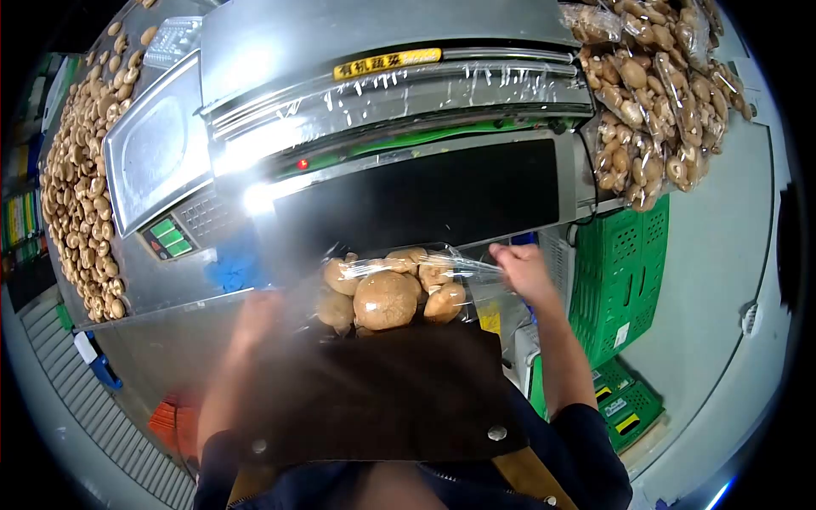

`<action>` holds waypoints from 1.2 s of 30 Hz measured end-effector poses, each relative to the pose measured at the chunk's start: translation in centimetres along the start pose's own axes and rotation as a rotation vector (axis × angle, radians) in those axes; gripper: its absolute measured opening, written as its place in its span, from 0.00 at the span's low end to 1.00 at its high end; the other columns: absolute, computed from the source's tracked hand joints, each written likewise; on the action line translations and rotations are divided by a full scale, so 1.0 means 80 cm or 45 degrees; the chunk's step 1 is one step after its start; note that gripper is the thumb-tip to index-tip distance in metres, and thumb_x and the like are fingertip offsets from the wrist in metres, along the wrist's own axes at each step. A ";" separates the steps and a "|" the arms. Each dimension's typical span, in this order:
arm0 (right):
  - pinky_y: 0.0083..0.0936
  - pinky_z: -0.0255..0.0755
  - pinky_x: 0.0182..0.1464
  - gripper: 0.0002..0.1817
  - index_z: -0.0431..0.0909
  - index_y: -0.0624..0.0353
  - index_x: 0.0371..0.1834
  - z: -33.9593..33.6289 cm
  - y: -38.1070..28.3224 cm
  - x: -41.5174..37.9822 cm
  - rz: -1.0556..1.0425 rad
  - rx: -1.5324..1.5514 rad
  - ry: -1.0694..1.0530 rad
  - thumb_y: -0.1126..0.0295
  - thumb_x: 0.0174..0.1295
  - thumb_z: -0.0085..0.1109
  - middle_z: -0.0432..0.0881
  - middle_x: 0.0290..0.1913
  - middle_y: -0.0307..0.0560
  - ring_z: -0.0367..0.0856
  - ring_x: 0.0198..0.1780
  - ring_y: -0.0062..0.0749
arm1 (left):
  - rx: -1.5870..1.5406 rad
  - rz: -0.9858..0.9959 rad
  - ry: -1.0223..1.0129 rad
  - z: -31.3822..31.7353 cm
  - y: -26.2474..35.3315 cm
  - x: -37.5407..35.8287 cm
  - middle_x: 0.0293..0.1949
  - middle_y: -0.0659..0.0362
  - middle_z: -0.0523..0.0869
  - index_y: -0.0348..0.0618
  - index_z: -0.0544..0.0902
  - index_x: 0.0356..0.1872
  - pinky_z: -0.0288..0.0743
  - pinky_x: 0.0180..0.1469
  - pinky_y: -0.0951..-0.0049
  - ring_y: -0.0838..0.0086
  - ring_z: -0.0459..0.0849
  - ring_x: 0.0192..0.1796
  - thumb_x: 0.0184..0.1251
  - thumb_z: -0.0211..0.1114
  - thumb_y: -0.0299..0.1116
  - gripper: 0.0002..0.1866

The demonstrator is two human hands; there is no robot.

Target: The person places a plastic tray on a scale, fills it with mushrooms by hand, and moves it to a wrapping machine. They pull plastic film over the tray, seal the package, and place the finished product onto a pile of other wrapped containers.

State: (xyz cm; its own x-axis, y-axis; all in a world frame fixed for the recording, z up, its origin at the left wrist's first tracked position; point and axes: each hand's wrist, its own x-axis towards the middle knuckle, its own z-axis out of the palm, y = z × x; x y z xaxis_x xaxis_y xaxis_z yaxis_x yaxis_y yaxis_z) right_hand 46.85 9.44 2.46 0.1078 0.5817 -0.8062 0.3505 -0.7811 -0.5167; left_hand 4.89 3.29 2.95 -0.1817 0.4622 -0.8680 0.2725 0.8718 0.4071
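Note:
A pack of brown mushrooms (387,299) in clear plastic film is at the front edge of the wrapping machine, just above my dark apron. My right hand (524,270) is closed on the gathered film (473,267) at the pack's right end and draws it out taut. To the left of the pack is my left hand (262,308), smeared by motion, so its fingers cannot be made out. Behind the pack lies the machine's black plate (425,191). Any tray under the mushrooms is hidden.
A film roll (382,89) spans the machine. Loose mushrooms (81,187) cover the left table beside a weighing scale (159,157) and a blue cloth or bag (232,268). Wrapped mushroom packs (654,93) are heaped at the right, above green crates (620,272).

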 end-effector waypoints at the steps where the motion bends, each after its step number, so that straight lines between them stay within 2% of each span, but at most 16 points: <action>1: 0.23 0.56 0.19 0.23 0.74 0.62 0.12 0.023 0.026 0.010 -0.083 -0.066 0.042 0.62 0.65 0.57 0.67 0.11 0.34 0.64 0.16 0.17 | -0.030 -0.106 0.000 0.011 -0.008 0.006 0.11 0.65 0.71 0.41 0.80 0.20 0.48 0.10 0.77 0.82 0.62 0.09 0.68 0.57 0.39 0.18; 4: 0.24 0.63 0.24 0.18 0.77 0.61 0.18 0.111 0.113 0.053 -0.361 -0.042 -0.151 0.63 0.64 0.56 0.72 0.16 0.35 0.69 0.21 0.19 | 0.276 0.352 0.005 0.058 -0.084 0.068 0.33 0.59 0.84 0.31 0.83 0.38 0.74 0.37 0.74 0.80 0.78 0.35 0.68 0.55 0.29 0.11; 6: 0.23 0.64 0.27 0.17 0.78 0.62 0.20 0.157 0.077 0.028 -0.330 0.256 -0.441 0.63 0.64 0.56 0.73 0.19 0.35 0.70 0.24 0.18 | 0.004 0.443 -0.044 0.080 -0.102 0.089 0.37 0.58 0.83 0.33 0.81 0.42 0.74 0.40 0.72 0.77 0.78 0.39 0.66 0.57 0.28 0.10; 10: 0.21 0.66 0.33 0.15 0.79 0.63 0.25 0.180 -0.061 -0.060 -0.325 0.636 -1.007 0.64 0.65 0.54 0.74 0.23 0.35 0.70 0.29 0.15 | -0.269 1.063 -0.116 0.083 -0.031 0.022 0.37 0.55 0.80 0.36 0.77 0.43 0.73 0.40 0.70 0.73 0.76 0.39 0.64 0.59 0.28 0.09; 15: 0.22 0.68 0.35 0.14 0.80 0.67 0.27 0.216 -0.093 -0.086 -0.924 0.180 -1.367 0.66 0.63 0.56 0.78 0.24 0.42 0.75 0.31 0.19 | -0.791 1.600 -0.211 0.073 0.066 -0.059 0.40 0.49 0.75 0.39 0.72 0.43 0.70 0.42 0.68 0.68 0.72 0.41 0.61 0.63 0.29 0.12; 18: 0.28 0.71 0.40 0.14 0.82 0.66 0.33 0.205 -0.100 -0.095 -0.850 -0.206 -1.332 0.64 0.62 0.56 0.83 0.32 0.49 0.80 0.37 0.30 | -0.224 1.868 -0.566 0.058 0.086 -0.045 0.56 0.42 0.73 0.38 0.68 0.55 0.68 0.53 0.62 0.61 0.73 0.54 0.64 0.59 0.51 0.28; 19: 0.30 0.72 0.42 0.14 0.82 0.66 0.35 0.197 -0.105 -0.098 -0.800 -0.336 -1.315 0.64 0.62 0.56 0.84 0.35 0.51 0.81 0.39 0.33 | -0.239 1.823 -0.683 0.066 0.101 -0.054 0.53 0.41 0.74 0.35 0.68 0.55 0.74 0.45 0.66 0.60 0.77 0.51 0.66 0.53 0.59 0.33; 22: 0.30 0.73 0.48 0.16 0.81 0.63 0.44 0.150 -0.126 -0.082 -0.734 -0.446 -1.253 0.61 0.65 0.55 0.84 0.40 0.51 0.82 0.44 0.34 | -0.281 1.551 -1.222 0.076 0.125 -0.071 0.53 0.42 0.75 0.35 0.67 0.56 0.75 0.46 0.66 0.60 0.78 0.50 0.68 0.52 0.55 0.31; 23: 0.27 0.73 0.42 0.13 0.79 0.62 0.46 0.138 -0.117 -0.069 -0.790 -0.358 -0.995 0.65 0.66 0.54 0.83 0.40 0.48 0.81 0.39 0.31 | -0.323 1.358 -1.476 0.077 0.125 -0.073 0.53 0.42 0.75 0.35 0.67 0.57 0.75 0.47 0.66 0.60 0.78 0.50 0.68 0.52 0.53 0.30; 25: 0.22 0.72 0.31 0.12 0.75 0.60 0.51 0.095 -0.131 -0.077 -0.850 -0.185 -0.627 0.73 0.66 0.50 0.82 0.42 0.42 0.76 0.29 0.24 | -0.516 0.818 -2.027 0.077 0.122 -0.069 0.53 0.43 0.75 0.34 0.66 0.58 0.75 0.47 0.66 0.61 0.79 0.50 0.69 0.52 0.50 0.28; 28: 0.21 0.71 0.31 0.27 0.66 0.57 0.66 0.049 -0.140 -0.117 -0.828 -0.207 -1.183 0.71 0.62 0.54 0.81 0.47 0.44 0.74 0.27 0.21 | -1.035 -0.484 -2.687 0.078 0.141 -0.058 0.53 0.45 0.76 0.34 0.66 0.59 0.76 0.49 0.66 0.61 0.81 0.50 0.71 0.51 0.45 0.26; 29: 0.21 0.71 0.31 0.30 0.65 0.56 0.68 0.062 -0.123 -0.110 -1.189 -0.329 -1.024 0.66 0.61 0.59 0.82 0.46 0.43 0.73 0.26 0.21 | -1.073 -0.748 -2.774 0.080 0.146 -0.054 0.53 0.45 0.76 0.33 0.66 0.59 0.76 0.49 0.66 0.61 0.81 0.49 0.72 0.51 0.44 0.25; 30: 0.19 0.69 0.26 0.26 0.69 0.59 0.64 0.058 -0.130 -0.115 -0.946 -0.311 -1.007 0.62 0.64 0.57 0.82 0.35 0.42 0.73 0.23 0.20 | -1.070 -0.964 -2.834 0.083 0.152 -0.050 0.53 0.46 0.77 0.33 0.65 0.60 0.77 0.49 0.66 0.61 0.81 0.49 0.73 0.50 0.42 0.24; 32: 0.16 0.65 0.20 0.22 0.75 0.63 0.56 0.055 -0.114 -0.089 -0.440 -0.040 -0.919 0.57 0.70 0.51 0.78 0.23 0.39 0.70 0.18 0.17 | -1.051 -0.595 -2.406 0.093 0.146 -0.043 0.52 0.46 0.78 0.33 0.66 0.60 0.77 0.48 0.67 0.61 0.82 0.49 0.74 0.50 0.41 0.23; 34: 0.15 0.57 0.11 0.22 0.80 0.57 0.35 0.044 -0.119 -0.070 -0.369 0.145 -0.658 0.51 0.71 0.45 0.72 0.14 0.34 0.65 0.10 0.14 | -0.975 -0.016 -1.727 0.109 0.117 -0.039 0.49 0.45 0.80 0.32 0.67 0.59 0.79 0.46 0.70 0.62 0.83 0.48 0.74 0.50 0.41 0.22; 36: 0.16 0.56 0.07 0.24 0.78 0.56 0.31 0.002 -0.140 -0.049 -0.530 0.260 -0.326 0.50 0.72 0.41 0.72 0.14 0.34 0.64 0.08 0.15 | -0.837 0.468 -0.998 0.119 0.105 -0.035 0.47 0.45 0.82 0.32 0.69 0.58 0.80 0.44 0.73 0.63 0.84 0.47 0.74 0.50 0.41 0.22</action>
State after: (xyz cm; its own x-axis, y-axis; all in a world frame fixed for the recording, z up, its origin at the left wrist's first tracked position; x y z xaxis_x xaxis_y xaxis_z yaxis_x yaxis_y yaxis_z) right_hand 42.33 15.84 11.35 -0.2411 0.7981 -0.5523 0.1239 -0.5391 -0.8331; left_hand 16.68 7.76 6.12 0.5250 0.6838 -0.5067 -0.4147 0.7254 0.5493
